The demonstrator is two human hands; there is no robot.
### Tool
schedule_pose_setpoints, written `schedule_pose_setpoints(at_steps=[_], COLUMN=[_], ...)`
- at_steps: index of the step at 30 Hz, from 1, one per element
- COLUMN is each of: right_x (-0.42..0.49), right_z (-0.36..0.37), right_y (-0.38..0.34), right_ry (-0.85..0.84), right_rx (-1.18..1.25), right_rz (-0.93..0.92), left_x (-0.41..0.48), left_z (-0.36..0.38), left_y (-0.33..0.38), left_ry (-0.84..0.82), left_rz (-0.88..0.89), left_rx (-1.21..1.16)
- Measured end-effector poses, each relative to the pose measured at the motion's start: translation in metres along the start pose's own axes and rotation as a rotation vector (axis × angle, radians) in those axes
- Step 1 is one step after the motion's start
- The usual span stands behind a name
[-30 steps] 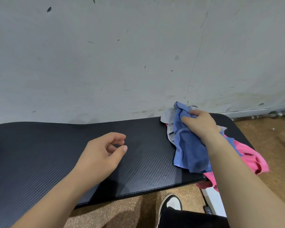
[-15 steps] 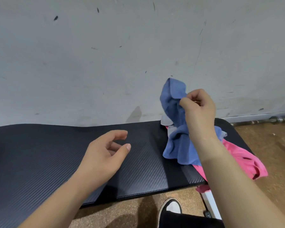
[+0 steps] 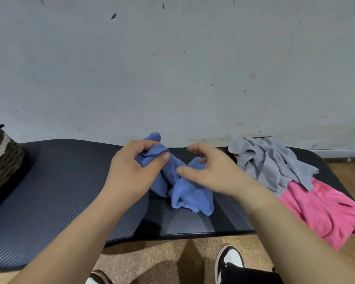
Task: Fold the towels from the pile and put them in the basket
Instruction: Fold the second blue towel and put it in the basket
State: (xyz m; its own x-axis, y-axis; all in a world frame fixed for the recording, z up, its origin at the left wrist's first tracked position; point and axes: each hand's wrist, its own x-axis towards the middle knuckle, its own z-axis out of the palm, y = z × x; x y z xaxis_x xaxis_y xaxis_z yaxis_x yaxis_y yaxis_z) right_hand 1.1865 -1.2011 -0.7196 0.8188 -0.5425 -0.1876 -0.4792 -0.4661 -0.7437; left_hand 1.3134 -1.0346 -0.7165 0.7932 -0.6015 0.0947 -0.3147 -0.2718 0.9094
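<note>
A crumpled blue towel [image 3: 190, 194] lies in the middle of the black mat [image 3: 59, 191]. My left hand [image 3: 134, 173] grips its upper left end between thumb and fingers. Over the towel's right part hovers my right hand [image 3: 209, 171], fingers spread and curled, thumb touching the cloth, holding nothing firmly. The pile sits at the right: a grey towel [image 3: 275, 160] on top of a pink towel [image 3: 326, 208] that hangs over the mat's edge. A dark woven basket [image 3: 2, 158] stands at the far left, cut off by the frame.
A scuffed grey wall [image 3: 172, 68] rises right behind the mat. Below the mat's front edge is brown floor [image 3: 152, 261] with my black-and-white shoe [image 3: 230, 261].
The blue towel came off the pile and moved left to the mat's middle. My left hand took hold of it; my right hand loosened its grip. The view swung left, revealing the basket.
</note>
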Motion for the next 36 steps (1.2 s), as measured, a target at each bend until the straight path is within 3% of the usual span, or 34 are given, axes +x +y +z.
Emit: schedule_pose_setpoints(at_steps=[2, 4, 8, 11, 13, 16, 19, 25, 28, 32, 36], right_x=[0.003, 0.008, 0.018, 0.015, 0.011, 0.005, 0.004, 0.023, 0.038, 0.041, 0.042], right_z=[0.012, 0.018, 0.012, 0.013, 0.017, 0.018, 0.020, 0.043, 0.052, 0.071, 0.080], right_y=[0.009, 0.015, 0.013, 0.004, -0.001, -0.007, -0.011, -0.008, -0.007, -0.032, -0.051], right_ry=[-0.168, -0.205, 0.018, 0.273, 0.238, 0.036, -0.026, 0.103, 0.039, -0.176, -0.239], right_rx=[-0.065, -0.182, -0.258, -0.145, -0.178, -0.491, -0.684, -0.368, -0.182, 0.102, 0.257], right_rz=[0.014, 0.003, -0.013, -0.213, -0.327, -0.114, 0.058, -0.138, -0.172, -0.237, -0.272], left_x=[0.003, 0.003, 0.007, 0.009, 0.008, 0.006, 0.004, 0.006, 0.004, -0.004, -0.004], left_z=[-0.009, -0.019, -0.050, -0.074, -0.083, -0.091, -0.091, -0.084, -0.087, -0.093, -0.103], left_y=[-0.005, -0.011, -0.026, -0.040, -0.045, -0.046, -0.046, -0.037, -0.029, -0.020, -0.018], left_ry=[0.012, 0.020, 0.116, 0.212, 0.259, 0.296, 0.287, 0.212, 0.090, -0.123, -0.126], left_rz=[-0.010, -0.019, -0.036, -0.062, -0.055, -0.056, -0.066, -0.066, -0.049, 0.030, 0.063], left_rx=[0.039, 0.092, 0.204, 0.269, 0.294, 0.276, 0.219, 0.114, -0.036, -0.197, -0.220])
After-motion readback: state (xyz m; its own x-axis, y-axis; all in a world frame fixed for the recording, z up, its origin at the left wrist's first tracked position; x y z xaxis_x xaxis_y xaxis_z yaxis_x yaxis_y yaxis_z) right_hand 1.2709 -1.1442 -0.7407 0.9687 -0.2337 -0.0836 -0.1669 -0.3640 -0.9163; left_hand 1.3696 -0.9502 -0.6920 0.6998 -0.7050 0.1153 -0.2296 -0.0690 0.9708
